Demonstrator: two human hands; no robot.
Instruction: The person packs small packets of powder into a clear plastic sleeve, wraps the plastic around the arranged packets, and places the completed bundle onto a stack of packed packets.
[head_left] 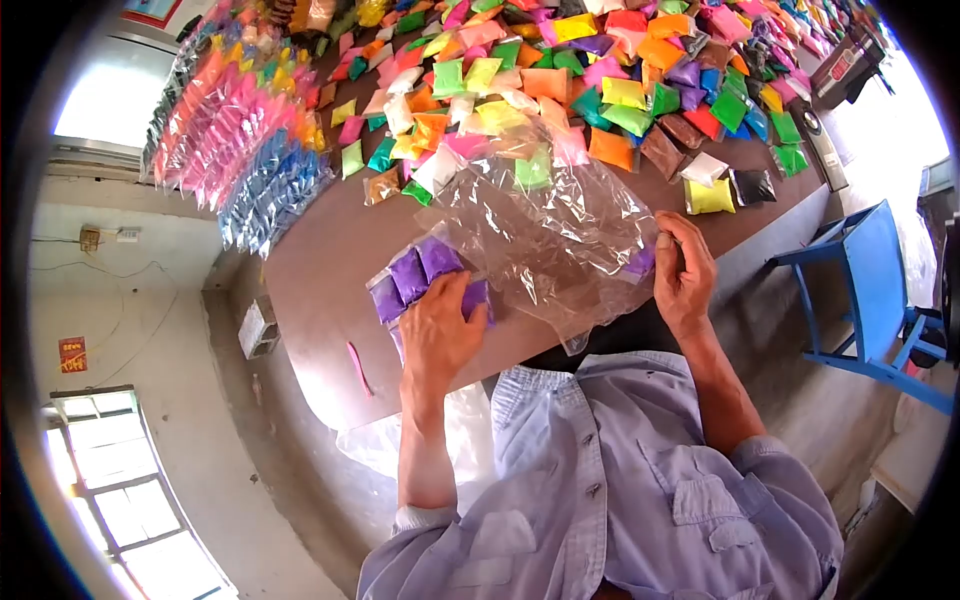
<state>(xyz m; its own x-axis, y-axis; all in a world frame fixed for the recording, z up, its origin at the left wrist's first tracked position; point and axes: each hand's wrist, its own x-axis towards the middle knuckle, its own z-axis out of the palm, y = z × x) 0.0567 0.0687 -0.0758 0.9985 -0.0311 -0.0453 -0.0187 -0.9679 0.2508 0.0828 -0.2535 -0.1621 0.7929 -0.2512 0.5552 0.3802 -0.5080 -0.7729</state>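
Observation:
Several small purple packets (408, 275) lie side by side on the brown table, left of centre. My left hand (440, 325) rests on them, its thumb and fingers apart; whether it grips one is hidden under the fingers. A large clear plastic bag (540, 240) spreads across the middle of the table. At the bag's right edge, my right hand (683, 270) pinches the film between curled fingers and thumb. Something purple (640, 262) shows inside the bag beside the right fingertips.
Many coloured packets (625, 92) pile up along the table's (320, 290) far side. Strips of filled clear bags (270, 185) hang over its left edge. A pink strip (359, 368) lies near the left front. On the right stands a blue chair (868, 270).

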